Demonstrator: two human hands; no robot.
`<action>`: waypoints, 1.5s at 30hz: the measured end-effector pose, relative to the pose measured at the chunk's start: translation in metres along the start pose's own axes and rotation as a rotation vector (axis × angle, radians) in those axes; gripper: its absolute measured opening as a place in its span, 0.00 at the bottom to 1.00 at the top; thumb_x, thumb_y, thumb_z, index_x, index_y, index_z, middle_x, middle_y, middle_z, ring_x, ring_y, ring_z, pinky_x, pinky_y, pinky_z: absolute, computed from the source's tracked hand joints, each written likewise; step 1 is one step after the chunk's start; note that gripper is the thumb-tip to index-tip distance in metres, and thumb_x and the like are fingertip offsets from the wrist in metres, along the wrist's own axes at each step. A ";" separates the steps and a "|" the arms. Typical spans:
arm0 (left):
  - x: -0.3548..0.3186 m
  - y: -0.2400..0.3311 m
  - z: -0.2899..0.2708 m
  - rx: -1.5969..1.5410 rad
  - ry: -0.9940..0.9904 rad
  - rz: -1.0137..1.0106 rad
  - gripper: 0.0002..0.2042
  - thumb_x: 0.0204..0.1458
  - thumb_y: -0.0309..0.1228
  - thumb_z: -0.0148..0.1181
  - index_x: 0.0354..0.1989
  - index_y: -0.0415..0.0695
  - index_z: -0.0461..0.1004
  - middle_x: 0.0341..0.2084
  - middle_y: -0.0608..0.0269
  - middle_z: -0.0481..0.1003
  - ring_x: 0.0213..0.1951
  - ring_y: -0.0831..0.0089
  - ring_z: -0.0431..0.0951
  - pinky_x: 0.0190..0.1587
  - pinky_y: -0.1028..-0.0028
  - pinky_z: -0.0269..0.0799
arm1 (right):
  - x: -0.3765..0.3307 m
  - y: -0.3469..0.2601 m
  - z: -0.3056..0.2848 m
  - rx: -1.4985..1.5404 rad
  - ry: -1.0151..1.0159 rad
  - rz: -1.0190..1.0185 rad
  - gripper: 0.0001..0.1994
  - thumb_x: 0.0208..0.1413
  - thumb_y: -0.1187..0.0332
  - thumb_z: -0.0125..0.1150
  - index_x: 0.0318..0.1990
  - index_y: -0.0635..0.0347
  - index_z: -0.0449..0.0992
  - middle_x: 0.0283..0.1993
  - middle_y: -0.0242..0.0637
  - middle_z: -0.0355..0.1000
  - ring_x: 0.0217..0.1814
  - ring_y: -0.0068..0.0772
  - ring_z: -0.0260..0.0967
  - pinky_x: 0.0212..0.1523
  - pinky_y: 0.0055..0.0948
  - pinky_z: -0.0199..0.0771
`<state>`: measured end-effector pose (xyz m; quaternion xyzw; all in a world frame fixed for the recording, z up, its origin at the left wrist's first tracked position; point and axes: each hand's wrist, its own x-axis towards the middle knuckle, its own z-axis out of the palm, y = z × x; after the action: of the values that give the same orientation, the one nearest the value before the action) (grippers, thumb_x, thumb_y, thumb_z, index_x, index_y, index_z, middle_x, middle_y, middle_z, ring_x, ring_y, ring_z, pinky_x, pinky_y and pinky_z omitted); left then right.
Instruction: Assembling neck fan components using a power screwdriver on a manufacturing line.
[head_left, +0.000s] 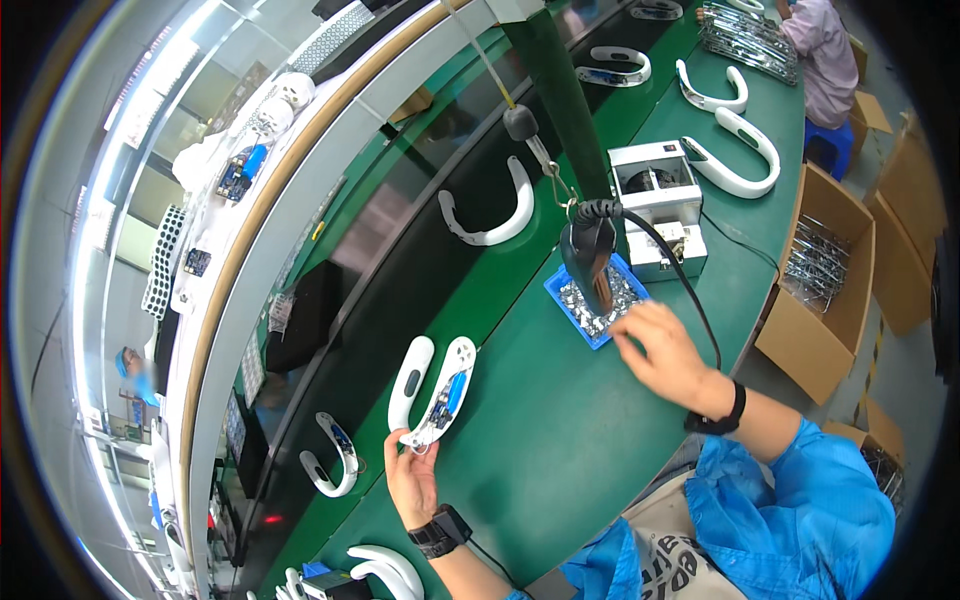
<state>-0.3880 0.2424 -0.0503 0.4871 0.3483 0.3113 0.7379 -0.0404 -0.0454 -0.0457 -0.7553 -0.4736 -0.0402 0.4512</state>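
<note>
My left hand (412, 480) grips the near end of a white U-shaped housing (408, 385) over the green bench. One arm of the housing is uncovered, showing a blue cylindrical part (456, 388) and small circuitry inside. My right hand (662, 352) is raised beside a blue tray (562, 312) of small metal pieces, thumb and forefinger drawn together. Anything between those fingertips is too small to make out. Just beyond them hangs a dark handheld power tool (588, 255), suspended on a hook above the tray; I cannot see its tip clearly.
A white-and-grey machine (655, 185) stands behind the tray, near a green post (560, 90). Several white U-shaped housings, including one (500, 225), lie along a dark belt and the bench. Cardboard boxes (810, 330) with metal parts line the right side. A person (820, 60) sits far right.
</note>
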 end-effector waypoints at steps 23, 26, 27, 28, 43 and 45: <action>-0.084 0.015 0.189 0.084 -0.307 0.115 0.24 0.72 0.27 0.54 0.75 0.43 0.60 0.47 0.38 0.84 0.47 0.56 0.87 0.49 0.64 0.84 | 0.050 0.032 0.014 -0.576 -0.391 -0.149 0.04 0.51 0.65 0.72 0.30 0.53 0.84 0.37 0.35 0.79 0.49 0.39 0.77 0.53 0.43 0.69; -0.086 0.003 0.199 0.176 -0.270 0.203 0.17 0.75 0.31 0.51 0.68 0.40 0.69 0.43 0.42 0.85 0.45 0.63 0.88 0.49 0.67 0.83 | 0.055 0.034 0.012 -0.551 -0.391 -0.130 0.04 0.49 0.66 0.71 0.28 0.53 0.83 0.35 0.36 0.80 0.48 0.39 0.77 0.53 0.45 0.70; -0.086 0.002 0.200 0.166 -0.281 0.205 0.16 0.75 0.30 0.51 0.67 0.39 0.70 0.43 0.42 0.85 0.45 0.63 0.88 0.49 0.68 0.82 | 0.053 0.036 0.012 -0.540 -0.333 -0.116 0.04 0.50 0.67 0.70 0.28 0.54 0.82 0.35 0.36 0.80 0.48 0.40 0.77 0.51 0.45 0.69; -0.086 0.001 0.200 0.154 -0.286 0.206 0.16 0.75 0.30 0.51 0.66 0.38 0.71 0.43 0.42 0.85 0.44 0.64 0.87 0.49 0.69 0.82 | 0.050 0.035 0.011 -0.503 -0.259 -0.125 0.03 0.50 0.69 0.70 0.30 0.55 0.81 0.35 0.35 0.80 0.46 0.41 0.77 0.50 0.44 0.67; -0.091 -0.001 0.206 0.019 -0.246 0.187 0.21 0.72 0.30 0.48 0.70 0.36 0.67 0.48 0.36 0.82 0.50 0.56 0.86 0.54 0.63 0.83 | -0.007 -0.082 -0.038 1.068 -0.148 0.409 0.04 0.64 0.76 0.68 0.44 0.67 0.81 0.44 0.38 0.82 0.45 0.27 0.80 0.50 0.29 0.80; -0.094 0.002 0.214 0.046 -0.225 0.210 0.21 0.72 0.29 0.48 0.70 0.36 0.67 0.46 0.39 0.82 0.48 0.60 0.86 0.51 0.66 0.82 | -0.006 -0.100 -0.032 1.040 -0.115 0.192 0.03 0.63 0.77 0.68 0.42 0.66 0.83 0.49 0.40 0.79 0.54 0.29 0.75 0.57 0.32 0.74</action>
<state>-0.2658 0.0607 0.0318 0.5693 0.2176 0.3224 0.7243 -0.1073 -0.0575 0.0350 -0.4729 -0.3836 0.2831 0.7410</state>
